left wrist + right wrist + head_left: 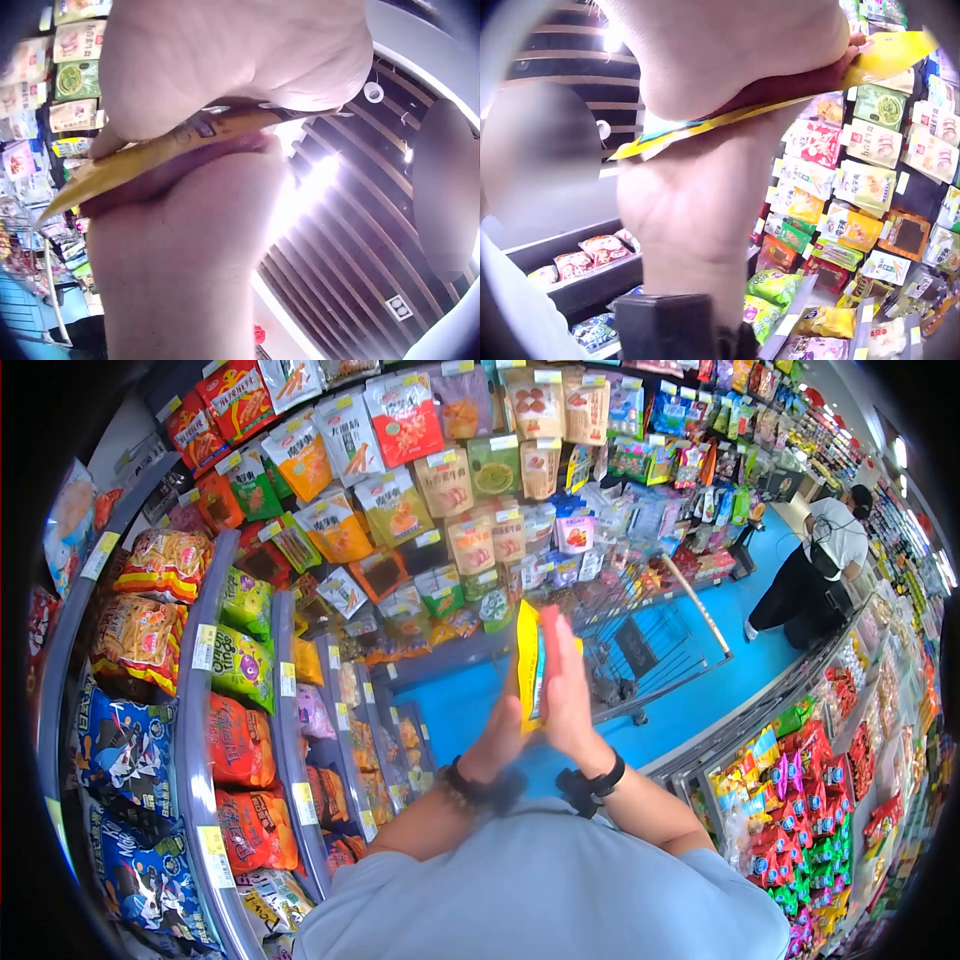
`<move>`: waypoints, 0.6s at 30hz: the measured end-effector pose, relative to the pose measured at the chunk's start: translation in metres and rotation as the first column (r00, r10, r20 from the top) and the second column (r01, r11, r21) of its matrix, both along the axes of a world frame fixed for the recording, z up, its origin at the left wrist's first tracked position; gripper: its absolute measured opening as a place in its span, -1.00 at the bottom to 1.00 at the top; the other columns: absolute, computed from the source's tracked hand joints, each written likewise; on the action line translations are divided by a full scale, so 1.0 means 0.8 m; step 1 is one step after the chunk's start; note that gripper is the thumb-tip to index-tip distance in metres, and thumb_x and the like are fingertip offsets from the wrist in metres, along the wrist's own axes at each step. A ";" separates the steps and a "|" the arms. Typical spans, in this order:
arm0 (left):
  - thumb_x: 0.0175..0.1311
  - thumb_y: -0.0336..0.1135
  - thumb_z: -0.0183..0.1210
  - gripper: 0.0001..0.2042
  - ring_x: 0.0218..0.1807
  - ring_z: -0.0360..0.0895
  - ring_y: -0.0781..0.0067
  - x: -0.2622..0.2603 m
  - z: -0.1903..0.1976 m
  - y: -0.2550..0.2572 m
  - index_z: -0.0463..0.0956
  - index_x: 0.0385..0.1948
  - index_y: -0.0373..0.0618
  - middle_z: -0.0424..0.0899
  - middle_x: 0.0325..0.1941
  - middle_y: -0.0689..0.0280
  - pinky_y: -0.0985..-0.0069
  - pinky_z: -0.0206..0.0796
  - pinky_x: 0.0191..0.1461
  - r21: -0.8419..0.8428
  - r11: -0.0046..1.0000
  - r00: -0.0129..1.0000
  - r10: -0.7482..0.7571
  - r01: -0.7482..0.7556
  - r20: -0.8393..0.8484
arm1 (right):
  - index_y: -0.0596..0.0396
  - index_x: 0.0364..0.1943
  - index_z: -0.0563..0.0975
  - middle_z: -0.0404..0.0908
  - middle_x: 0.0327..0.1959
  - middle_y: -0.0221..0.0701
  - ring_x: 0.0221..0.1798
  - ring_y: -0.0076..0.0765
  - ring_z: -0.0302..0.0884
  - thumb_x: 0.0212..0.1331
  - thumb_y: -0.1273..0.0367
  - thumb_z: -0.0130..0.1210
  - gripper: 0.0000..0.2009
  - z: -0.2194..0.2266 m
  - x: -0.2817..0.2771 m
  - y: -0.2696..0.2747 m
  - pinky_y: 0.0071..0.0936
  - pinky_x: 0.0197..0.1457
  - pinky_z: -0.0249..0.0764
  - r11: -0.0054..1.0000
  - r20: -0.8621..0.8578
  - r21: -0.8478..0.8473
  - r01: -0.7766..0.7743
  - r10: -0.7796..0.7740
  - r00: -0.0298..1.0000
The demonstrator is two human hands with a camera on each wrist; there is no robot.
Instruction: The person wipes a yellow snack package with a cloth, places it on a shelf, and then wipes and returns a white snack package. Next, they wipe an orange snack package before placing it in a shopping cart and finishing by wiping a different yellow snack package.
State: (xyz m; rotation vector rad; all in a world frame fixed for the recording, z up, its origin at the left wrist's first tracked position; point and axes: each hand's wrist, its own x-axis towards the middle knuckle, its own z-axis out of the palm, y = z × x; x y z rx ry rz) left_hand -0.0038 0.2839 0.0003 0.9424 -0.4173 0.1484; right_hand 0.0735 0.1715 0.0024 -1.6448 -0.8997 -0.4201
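In the head view a flat yellow packet (pixel 530 670) stands upright, sandwiched between my two palms in front of my chest. My right hand (pixel 568 695) presses on its right face with fingers straight and pointing away from me. From the other side my left hand (pixel 492 745) presses against it, its fingers mostly hidden behind the packet. The left wrist view shows the edge of the packet (pixel 180 142) between the two palms. Its yellow end (pixel 892 56) sticks out past the fingers in the right wrist view. Black bands circle both wrists.
Ahead is a wall of hanging snack pouches (pixel 400 420). Shelves of bagged snacks (pixel 250 740) run along my left, and bins of small wrapped packets (pixel 800 830) are at my right. A shopping cart (pixel 640 650) stands just ahead on the blue floor. Farther back is a person (pixel 835 535).
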 end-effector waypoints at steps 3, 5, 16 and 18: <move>0.51 0.43 0.01 0.01 0.79 -0.11 0.23 0.011 0.021 -0.010 -0.27 0.74 0.01 -0.14 0.82 0.24 0.13 -0.16 0.78 0.004 0.998 0.998 0.061 -0.061 -0.026 | 0.23 0.60 0.25 0.13 0.69 0.07 0.73 0.34 0.00 0.55 0.02 -0.19 -0.30 0.008 -0.009 0.001 0.15 0.72 -0.02 0.987 0.170 -0.153 -0.042 0.068 0.983; 0.48 0.43 0.05 0.01 0.77 -0.04 0.21 0.018 0.031 -0.005 -0.23 0.74 0.04 -0.11 0.81 0.25 0.11 -0.11 0.77 0.015 0.994 0.992 0.112 -0.111 -0.058 | 0.23 0.59 0.26 0.14 0.68 0.09 0.72 0.36 0.02 0.55 0.04 -0.18 -0.31 0.009 0.000 0.006 0.17 0.72 -0.02 0.973 0.226 -0.230 0.000 0.054 0.973; 0.46 0.11 0.21 -0.11 0.73 0.10 0.16 -0.010 0.015 0.011 -0.01 0.69 -0.05 0.17 0.73 0.22 0.10 -0.08 0.77 -0.200 0.961 0.979 0.176 -0.193 -0.102 | 0.14 0.53 0.38 0.18 0.66 0.09 0.70 0.42 0.03 0.34 0.22 0.03 -0.34 -0.008 -0.012 0.024 0.32 0.71 -0.09 0.975 0.177 -0.211 -0.071 0.109 0.978; 0.41 0.25 0.19 -0.10 0.70 0.19 0.11 -0.017 0.004 0.025 0.07 0.67 -0.01 0.21 0.71 0.19 0.08 0.00 0.75 -0.346 0.919 0.943 0.075 -0.191 -0.323 | 0.04 0.45 0.51 0.22 0.64 0.08 0.68 0.48 0.06 0.16 0.29 0.15 -0.34 0.001 -0.023 0.023 0.40 0.69 -0.08 0.927 0.341 -0.370 -0.053 0.189 0.921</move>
